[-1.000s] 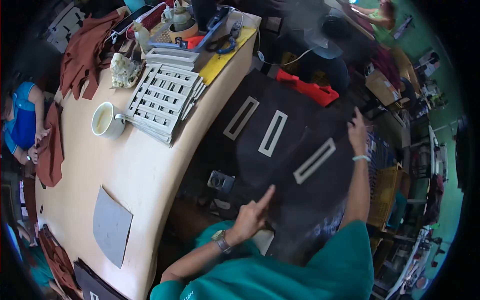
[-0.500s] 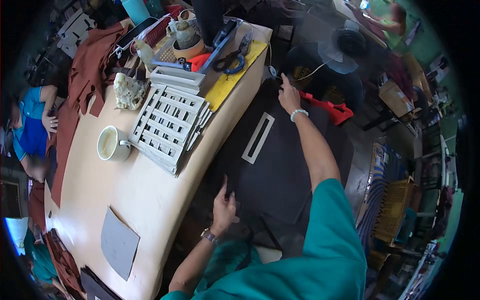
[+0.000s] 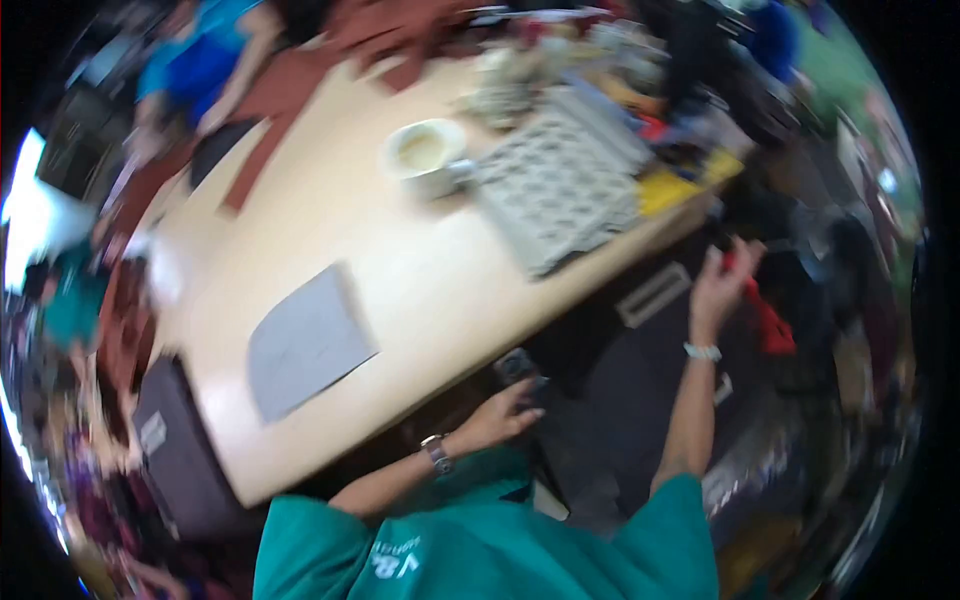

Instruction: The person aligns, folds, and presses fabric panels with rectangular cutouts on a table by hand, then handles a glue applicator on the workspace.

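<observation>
The view is smeared by motion. My left hand (image 3: 500,412), with a watch on the wrist, hovers near the table's front edge with its fingers apart. Just beyond its fingertips is a small dark object with a greyish face (image 3: 518,368), too blurred to name. My right hand (image 3: 722,285) is stretched out over dark sheets (image 3: 630,375) beside the table, thumb and fingers spread. I make out nothing held in either hand. A pale rectangular frame with a long slot (image 3: 653,295) lies on the dark sheets, left of my right hand.
On the table (image 3: 400,300) stand a white mug (image 3: 428,175), a stack of slotted pale panels (image 3: 560,185) and a grey cut sheet (image 3: 308,342). Reddish-brown material (image 3: 280,130) lies along the far side, near a person in blue (image 3: 205,65). A red object (image 3: 772,325) is at right.
The view has swung left, so the table and its things appear further right and higher. My right hand has changed from a pointing finger to spread thumb and fingers.
</observation>
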The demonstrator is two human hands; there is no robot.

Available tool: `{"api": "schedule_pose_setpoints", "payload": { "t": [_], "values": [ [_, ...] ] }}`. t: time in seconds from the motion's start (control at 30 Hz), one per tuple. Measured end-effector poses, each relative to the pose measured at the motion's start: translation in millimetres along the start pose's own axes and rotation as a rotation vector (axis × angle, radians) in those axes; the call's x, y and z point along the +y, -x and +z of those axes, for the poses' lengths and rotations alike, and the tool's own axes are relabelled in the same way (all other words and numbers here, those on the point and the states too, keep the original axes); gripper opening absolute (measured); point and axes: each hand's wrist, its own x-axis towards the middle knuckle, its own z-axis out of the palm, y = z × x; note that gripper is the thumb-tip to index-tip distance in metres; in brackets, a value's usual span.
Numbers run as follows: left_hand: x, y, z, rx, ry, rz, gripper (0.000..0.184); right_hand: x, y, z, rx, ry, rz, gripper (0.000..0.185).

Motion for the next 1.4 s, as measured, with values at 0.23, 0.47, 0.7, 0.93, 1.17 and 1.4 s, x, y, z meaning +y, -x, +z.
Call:
{"api": "schedule_pose_setpoints", "payload": {
  "t": [0.23,0.47,0.7,0.93,1.17,1.4],
  "values": [
    [52.7,113.8,-44.7,0.386,-0.065,0.449,0.044,-176.4,75.1,11.1,-0.253,-0.762,-0.087,0.059],
    [40.6,231.6,-148.7,1.223,-0.345,0.333,0.034,-330.7,180.9,12.6,-0.88,-1.26,-0.03,0.072],
    [-41.0,339.6,-233.5,1.86,-0.867,-0.271,0.032,-387.8,243.5,6.0,-1.005,-0.932,-0.602,0.059],
    [-84.2,360.4,-253.4,1.843,-0.851,-0.52,0.025,-391.2,240.0,5.8,-1.088,-0.779,-0.477,0.054],
    [-101.0,378.8,-262.1,2.046,-0.484,-0.198,0.021,-393.2,243.3,5.8,-1.04,-0.724,-0.49,0.051],
    [-100.1,388.5,-265.9,2.071,0.211,0.094,0.021,-397.1,241.8,4.3,-1.043,-0.694,-0.503,0.05]
  ]
}}
